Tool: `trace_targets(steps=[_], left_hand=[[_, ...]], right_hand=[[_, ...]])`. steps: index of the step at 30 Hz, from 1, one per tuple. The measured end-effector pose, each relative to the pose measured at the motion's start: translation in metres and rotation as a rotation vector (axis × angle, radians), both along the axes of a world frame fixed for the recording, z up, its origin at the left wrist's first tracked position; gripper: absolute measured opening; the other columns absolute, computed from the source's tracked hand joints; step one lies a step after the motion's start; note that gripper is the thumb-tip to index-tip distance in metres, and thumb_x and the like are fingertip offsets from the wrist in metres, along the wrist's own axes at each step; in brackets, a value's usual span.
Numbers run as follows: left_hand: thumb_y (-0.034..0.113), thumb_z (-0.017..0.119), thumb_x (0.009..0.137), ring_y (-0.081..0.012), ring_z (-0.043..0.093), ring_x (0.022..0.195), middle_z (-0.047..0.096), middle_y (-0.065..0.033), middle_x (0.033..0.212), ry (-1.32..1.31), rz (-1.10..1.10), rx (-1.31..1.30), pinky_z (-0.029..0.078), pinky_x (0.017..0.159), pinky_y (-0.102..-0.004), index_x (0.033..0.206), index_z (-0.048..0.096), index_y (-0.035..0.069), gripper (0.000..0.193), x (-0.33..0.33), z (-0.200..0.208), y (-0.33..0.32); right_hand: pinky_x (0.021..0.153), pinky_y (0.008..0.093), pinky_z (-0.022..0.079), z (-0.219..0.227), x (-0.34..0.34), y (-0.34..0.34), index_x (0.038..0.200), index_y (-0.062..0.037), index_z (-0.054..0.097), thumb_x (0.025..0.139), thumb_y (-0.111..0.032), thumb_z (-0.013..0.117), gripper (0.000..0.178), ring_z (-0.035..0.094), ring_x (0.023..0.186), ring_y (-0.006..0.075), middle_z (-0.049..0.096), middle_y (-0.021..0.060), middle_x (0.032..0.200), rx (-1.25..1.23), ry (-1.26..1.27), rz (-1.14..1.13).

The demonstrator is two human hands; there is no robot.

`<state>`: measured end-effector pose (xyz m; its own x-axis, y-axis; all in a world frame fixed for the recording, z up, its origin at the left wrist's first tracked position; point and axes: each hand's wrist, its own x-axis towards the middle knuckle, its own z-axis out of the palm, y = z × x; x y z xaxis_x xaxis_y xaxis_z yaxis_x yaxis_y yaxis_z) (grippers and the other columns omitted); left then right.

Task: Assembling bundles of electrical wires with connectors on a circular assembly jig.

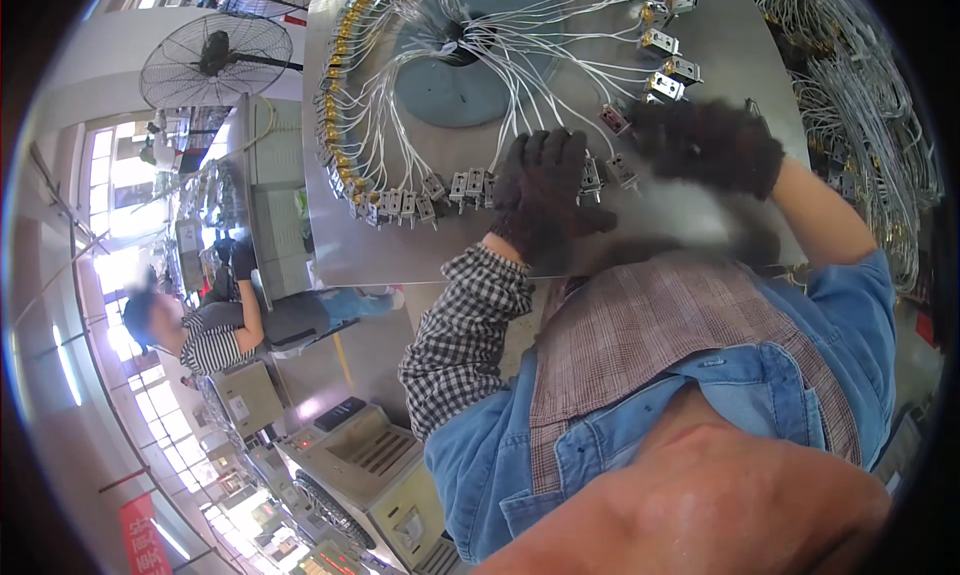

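Observation:
My left hand (545, 190), in a dark glove, lies open with its fingers stretched over the metal table (660, 225). Small silvery metal connector blocks (415, 205) stand in a row at its left, and another connector block (622, 171) is off its right side. My right hand (705, 147), also gloved, is smeared by motion; its fingertips are close to a reddish-looking block (614, 120), and whether they grip it cannot be made out. White wires (400, 140) fan out to the blocks from the middle of a grey round disc (430, 100).
More blocks (660, 43) curve along the far right of the table, and brass-coloured ends (335, 125) line its left edge. Thick bundles of wires (865, 125) hang beyond the right edge. A co-worker (215, 335) stands at another bench at left, below a large fan (215, 53).

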<state>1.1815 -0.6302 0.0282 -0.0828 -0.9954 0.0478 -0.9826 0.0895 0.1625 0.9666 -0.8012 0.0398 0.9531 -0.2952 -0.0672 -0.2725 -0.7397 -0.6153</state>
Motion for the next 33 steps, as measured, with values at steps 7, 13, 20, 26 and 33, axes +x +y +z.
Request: trace_targets(steps=[7, 13, 20, 26, 33], left_hand=[[0.058, 0.064, 0.079, -0.0331, 0.05, 0.123, 0.053, -0.0204, 0.137, 0.027, 0.257, 0.202, 0.03, 0.111, -0.0471, 0.14, 0.043, -0.004, 0.09, -0.052, -0.004, -0.03], [0.057, 0.067, 0.075, -0.0323, 0.053, 0.119, 0.06, -0.0169, 0.121, 0.008, 0.2, 0.049, 0.03, 0.111, -0.0436, 0.129, 0.051, -0.002, 0.082, -0.049, -0.018, -0.011], [0.051, 0.067, 0.07, -0.0293, 0.056, 0.107, 0.06, -0.0148, 0.105, 0.018, 0.331, -0.16, 0.034, 0.107, -0.0458, 0.122, 0.053, -0.001, 0.074, -0.045, -0.025, -0.008], [0.042, 0.073, 0.065, -0.0341, 0.057, 0.112, 0.061, -0.0181, 0.112, 0.134, 0.255, -0.252, 0.034, 0.107, -0.0461, 0.123, 0.05, -0.002, 0.076, -0.043, -0.03, -0.003], [0.04, 0.071, 0.065, -0.0345, 0.063, 0.097, 0.065, -0.0167, 0.099, 0.21, 0.229, -0.103, 0.048, 0.087, -0.0466, 0.106, 0.059, 0.001, 0.058, -0.04, -0.019, -0.01]], right_hand=[[0.111, 0.0573, 0.028, -0.035, 0.045, -0.02, 0.14, -0.0206, 0.051, 0.073, -0.051, 0.071, 0.077, 0.041, 0.135, 0.0304, 0.053, 0.0096, 0.139, -0.714, -0.027, 0.086], [0.091, 0.0416, 0.048, -0.072, 0.04, -0.026, 0.131, -0.021, 0.059, 0.073, -0.032, 0.077, 0.061, 0.062, 0.104, 0.0277, 0.066, 0.0063, 0.11, -0.395, -0.159, 0.113], [0.093, 0.0353, 0.05, -0.002, 0.069, 0.017, 0.123, -0.0111, 0.061, 0.082, -0.025, 0.074, 0.046, 0.064, 0.106, 0.0272, 0.066, 0.0107, 0.115, -0.337, 0.101, 0.071], [0.089, 0.0402, 0.051, -0.021, 0.049, -0.003, 0.124, -0.0112, 0.058, 0.078, -0.024, 0.075, 0.05, 0.064, 0.103, 0.0287, 0.065, 0.0095, 0.112, -0.286, 0.193, -0.035], [0.09, 0.0415, 0.049, -0.041, 0.035, 0.006, 0.122, -0.011, 0.058, 0.075, -0.024, 0.076, 0.052, 0.062, 0.102, 0.0325, 0.063, 0.0121, 0.108, -0.339, -0.264, 0.125]])
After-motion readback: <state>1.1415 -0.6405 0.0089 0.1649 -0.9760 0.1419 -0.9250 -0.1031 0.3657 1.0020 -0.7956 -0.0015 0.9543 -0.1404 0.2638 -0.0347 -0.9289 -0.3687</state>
